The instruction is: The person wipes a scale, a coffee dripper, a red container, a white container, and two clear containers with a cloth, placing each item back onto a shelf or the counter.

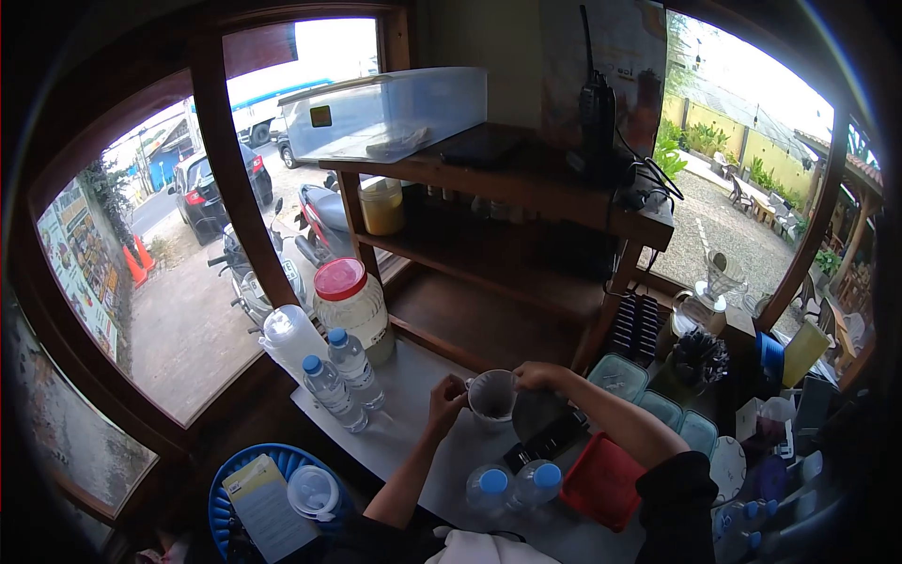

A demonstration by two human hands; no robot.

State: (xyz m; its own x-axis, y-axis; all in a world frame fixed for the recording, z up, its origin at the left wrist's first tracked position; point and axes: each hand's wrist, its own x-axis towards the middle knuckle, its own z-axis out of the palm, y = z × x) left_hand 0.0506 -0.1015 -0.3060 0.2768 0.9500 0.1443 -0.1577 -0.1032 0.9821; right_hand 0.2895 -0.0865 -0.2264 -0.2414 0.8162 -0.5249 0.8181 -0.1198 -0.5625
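A white coffee dripper (491,418), apparently lined with a pale paper filter, is between my two hands over the grey table. My left hand (445,406) is closed, its fingertips pinching the dripper's left side. On the right, my right hand (537,376) grips the rim from above, fingers bent. Brown shading shows inside the dripper; I cannot make out its contents. Just right of it, partly under my right forearm, lies a black scale (547,444). What supports the dripper from below is hidden.
Two water bottles (334,393) and a red-lidded jar (349,305) stand left. Two blue-capped bottles (512,486) are near me, beside a red tray (601,481). Pale green-lidded containers (618,376) sit right. A wooden shelf (470,273) rises behind; a blue basket (221,512) is lower left.
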